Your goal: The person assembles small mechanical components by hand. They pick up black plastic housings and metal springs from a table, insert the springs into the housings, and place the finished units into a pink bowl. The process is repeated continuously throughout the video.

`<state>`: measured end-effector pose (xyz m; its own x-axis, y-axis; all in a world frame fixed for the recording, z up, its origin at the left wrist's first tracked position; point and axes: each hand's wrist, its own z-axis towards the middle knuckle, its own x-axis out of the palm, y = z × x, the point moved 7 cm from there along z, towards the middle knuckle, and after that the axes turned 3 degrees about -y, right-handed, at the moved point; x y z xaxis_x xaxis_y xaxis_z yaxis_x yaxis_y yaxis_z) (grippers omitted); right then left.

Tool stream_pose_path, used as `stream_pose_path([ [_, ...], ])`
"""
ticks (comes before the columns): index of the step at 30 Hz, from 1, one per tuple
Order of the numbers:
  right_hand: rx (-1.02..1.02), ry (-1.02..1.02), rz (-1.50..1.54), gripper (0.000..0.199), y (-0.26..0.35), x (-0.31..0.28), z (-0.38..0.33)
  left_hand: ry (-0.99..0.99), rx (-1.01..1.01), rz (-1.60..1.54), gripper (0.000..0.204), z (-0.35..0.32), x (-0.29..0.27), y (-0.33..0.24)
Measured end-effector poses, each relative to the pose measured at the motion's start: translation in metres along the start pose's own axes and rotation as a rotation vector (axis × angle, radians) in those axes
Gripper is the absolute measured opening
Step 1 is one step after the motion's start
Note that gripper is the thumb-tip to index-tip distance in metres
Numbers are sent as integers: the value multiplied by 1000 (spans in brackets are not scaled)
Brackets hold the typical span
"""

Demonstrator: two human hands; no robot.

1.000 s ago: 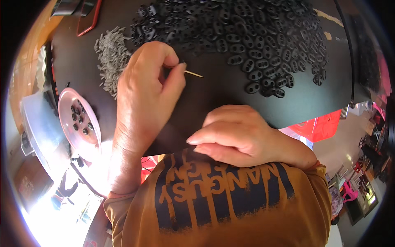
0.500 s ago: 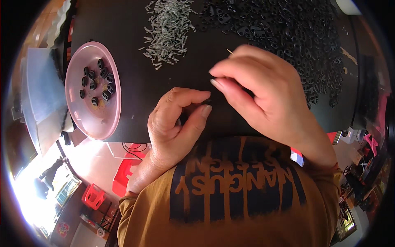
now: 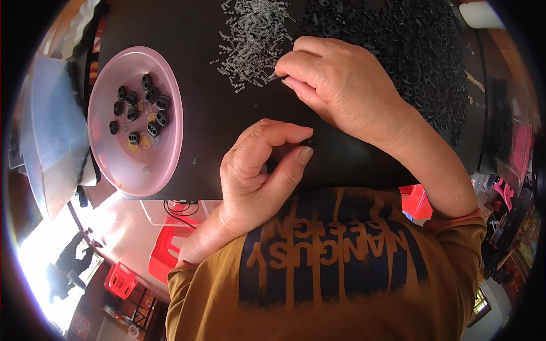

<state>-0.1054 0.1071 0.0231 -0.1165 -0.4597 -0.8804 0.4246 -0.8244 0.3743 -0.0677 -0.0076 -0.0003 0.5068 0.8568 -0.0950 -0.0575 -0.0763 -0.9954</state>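
My left hand (image 3: pixel 256 170) rests on the black table (image 3: pixel 216 142) near its front edge. Its thumb and forefinger are pinched on a small black piece (image 3: pixel 307 142). My right hand (image 3: pixel 347 85) reaches further back, its closed fingertips touching the near edge of a pile of small metal springs (image 3: pixel 253 40). Whether they hold a spring is hidden. A large heap of black plastic pieces (image 3: pixel 424 51) lies behind and to the right of that hand. A pink plate (image 3: pixel 133 170) on the left holds several finished black pieces (image 3: pixel 139 111).
A clear plastic container (image 3: pixel 48 131) stands left of the plate at the table's edge. Red stools (image 3: pixel 168 253) stand on the floor below the table. A white object (image 3: pixel 480 14) sits at the back right. A cable (image 3: pixel 182 206) hangs under the front edge.
My right hand has moved back onto the spring pile. My left hand has stayed near the front edge with thumb and forefinger pinched. The view has shifted a little.
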Motion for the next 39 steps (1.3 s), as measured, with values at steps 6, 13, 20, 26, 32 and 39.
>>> stream_pose_path([
  [6, -4, 53, 39, 6, 1, 4, 10, -2, -7, -11, 19, -1, -1, 1],
  [13, 83, 30, 171, 7, -5, -2, 9, 6, -7, -16, 19, 0, -2, 0],
  [20, 134, -11, 181, 13, -9, -9, 4, 24, -16, -65, 19, 0, 0, 1],
  [26, 99, 91, 185, 9, 5, 2, -2, 19, 1, -44, 19, -2, -2, 1],
  [32, 50, 175, 92, 8, 10, 9, -2, -138, -50, -107, 20, -8, -12, 2],
  [39, 18, 125, 93, 16, 14, 8, -5, -142, -49, -186, 19, -9, -14, 5],
])
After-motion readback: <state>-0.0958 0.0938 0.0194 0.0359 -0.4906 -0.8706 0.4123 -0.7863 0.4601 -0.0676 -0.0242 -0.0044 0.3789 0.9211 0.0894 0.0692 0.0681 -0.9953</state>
